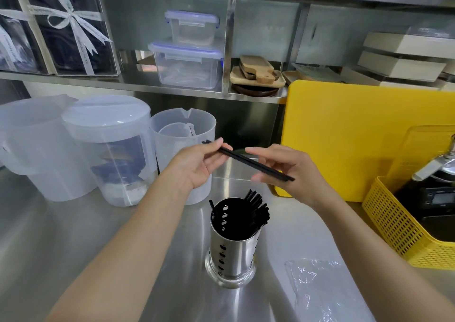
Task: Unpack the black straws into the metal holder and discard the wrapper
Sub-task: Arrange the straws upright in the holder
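A perforated metal holder (231,252) stands on the steel counter near the front centre, with several black straws (256,209) leaning inside it. Above it, both hands hold a few black straws (246,159) level, slanting down to the right. My left hand (199,165) pinches their left end between thumb and fingers. My right hand (285,171) grips their right end, with the tips poking past the fingers. A clear plastic wrapper (317,292) lies flat on the counter at the front right.
Translucent plastic jugs (108,147) stand at the left and behind my hands. A yellow cutting board (344,134) leans at the right, with a yellow basket (398,230) holding a black machine in front of it. Shelves behind carry clear containers (187,63) and wooden boards.
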